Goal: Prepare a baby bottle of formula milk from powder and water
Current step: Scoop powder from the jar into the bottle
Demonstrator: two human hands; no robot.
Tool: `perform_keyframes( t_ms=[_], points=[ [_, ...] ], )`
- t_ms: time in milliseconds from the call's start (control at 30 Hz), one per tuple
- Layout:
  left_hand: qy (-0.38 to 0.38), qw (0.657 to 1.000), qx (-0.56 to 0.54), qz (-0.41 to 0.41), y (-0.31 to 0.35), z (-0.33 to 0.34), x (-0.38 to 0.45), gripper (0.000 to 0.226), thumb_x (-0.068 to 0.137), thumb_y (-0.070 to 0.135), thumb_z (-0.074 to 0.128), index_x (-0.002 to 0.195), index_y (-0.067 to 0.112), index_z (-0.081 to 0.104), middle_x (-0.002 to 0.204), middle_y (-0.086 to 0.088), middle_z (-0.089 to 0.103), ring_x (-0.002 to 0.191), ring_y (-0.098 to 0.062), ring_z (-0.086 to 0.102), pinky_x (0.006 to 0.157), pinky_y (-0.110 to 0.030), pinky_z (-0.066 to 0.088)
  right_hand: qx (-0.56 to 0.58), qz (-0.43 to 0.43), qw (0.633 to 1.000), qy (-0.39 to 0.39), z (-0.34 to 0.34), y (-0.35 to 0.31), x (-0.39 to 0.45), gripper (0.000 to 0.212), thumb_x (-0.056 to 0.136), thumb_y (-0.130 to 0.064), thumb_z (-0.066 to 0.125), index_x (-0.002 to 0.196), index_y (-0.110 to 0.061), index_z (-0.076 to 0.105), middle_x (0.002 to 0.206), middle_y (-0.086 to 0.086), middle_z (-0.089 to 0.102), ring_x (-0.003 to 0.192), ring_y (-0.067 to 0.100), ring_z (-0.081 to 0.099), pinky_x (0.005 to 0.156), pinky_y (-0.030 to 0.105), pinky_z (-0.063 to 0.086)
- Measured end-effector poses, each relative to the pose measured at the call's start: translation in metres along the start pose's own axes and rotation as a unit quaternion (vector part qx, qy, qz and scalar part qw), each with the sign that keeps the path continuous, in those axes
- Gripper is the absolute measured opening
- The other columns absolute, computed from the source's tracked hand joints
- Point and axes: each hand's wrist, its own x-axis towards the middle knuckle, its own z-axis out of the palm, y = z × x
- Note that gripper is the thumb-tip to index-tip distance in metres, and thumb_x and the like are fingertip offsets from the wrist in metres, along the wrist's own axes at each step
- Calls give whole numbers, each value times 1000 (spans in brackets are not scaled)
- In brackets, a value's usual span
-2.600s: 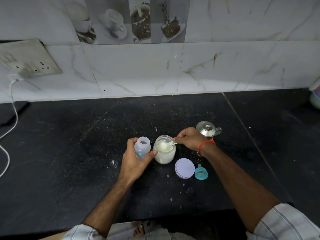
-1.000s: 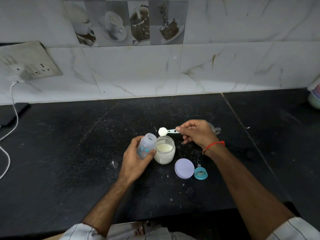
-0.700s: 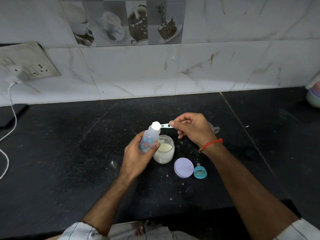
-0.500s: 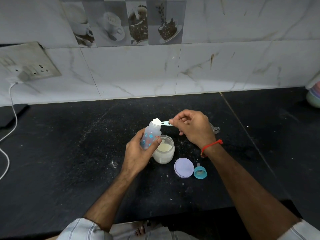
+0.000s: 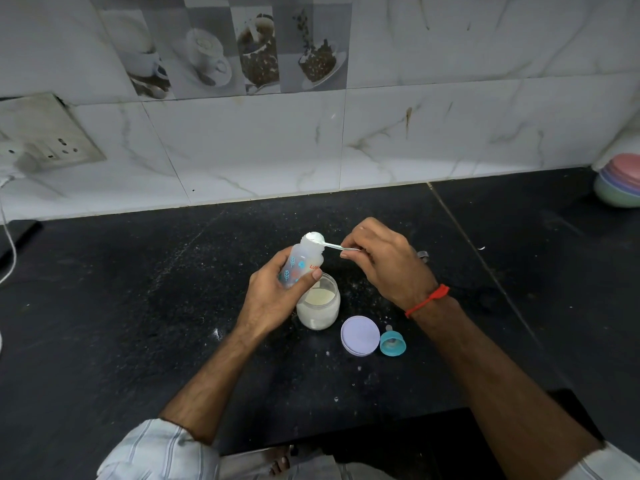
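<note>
Powder fills the scoop (image 5: 316,237) pinched by the right hand (image 5: 388,263) at the mouth of the tilted bottle (image 5: 302,263), which the left hand (image 5: 273,299) grips above the jar (image 5: 318,306).

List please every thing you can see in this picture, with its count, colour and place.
baby bottle: 1, clear with blue print, held tilted above the jar
scoop: 1, pale, heaped with white powder, at the bottle's mouth
powder jar: 1, clear, open, on the black counter
jar lid: 1, lilac, right of the jar
bottle teat cap: 1, teal, beside the lid
bowls: stacked, pastel, far right
socket plate: 1, white, left wall
left hand: grips the bottle
right hand: pinches the scoop handle
</note>
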Motion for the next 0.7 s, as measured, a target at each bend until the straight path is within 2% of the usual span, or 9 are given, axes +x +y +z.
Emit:
perform_keyframes(
  t_ms=[100, 200, 367, 467, 700],
  points=[
    [-4, 1000, -7, -1, 1, 2, 2, 55, 84, 43, 81, 135, 31, 63, 116, 17, 72, 104, 4, 67, 82, -13, 54, 13, 6, 1000, 0, -2, 1, 0, 9, 95, -12, 71, 101, -7, 72, 101, 7, 62, 86, 6, 53, 78, 17, 46],
    [-13, 1000, -23, -9, 0, 5, 2, 53, 85, 43, 80, 133, 30, 63, 115, 16, 73, 103, 2, 69, 88, -25, 59, 28, 20, 999, -5, -4, 1, -1, 10, 94, -11, 71, 103, -7, 73, 102, 6, 62, 86, 6, 54, 78, 9, 41],
    [-34, 997, -62, -22, -6, 7, 2, 66, 79, 58, 80, 136, 31, 62, 121, 11, 74, 110, -8, 71, 97, -43, 60, 43, 25, 999, 16, -2, -3, -4, 8, 93, -10, 71, 101, -9, 73, 102, 4, 62, 84, 7, 55, 76, 13, 48],
    [-38, 996, -76, -23, -6, 7, 1, 65, 81, 55, 81, 137, 29, 61, 122, 10, 74, 112, -9, 70, 99, -47, 59, 42, 25, 998, 24, 0, -4, -5, 8, 93, -9, 71, 100, -8, 73, 102, 5, 62, 84, 4, 52, 77, 9, 46],
    [-34, 996, -87, -14, -5, 4, -1, 64, 76, 55, 79, 134, 31, 62, 119, 14, 73, 111, -11, 70, 99, -46, 58, 63, 23, 997, 44, 1, -6, -3, 7, 94, -10, 72, 99, -7, 75, 100, 6, 64, 83, 10, 58, 75, 19, 50]
  ],
)
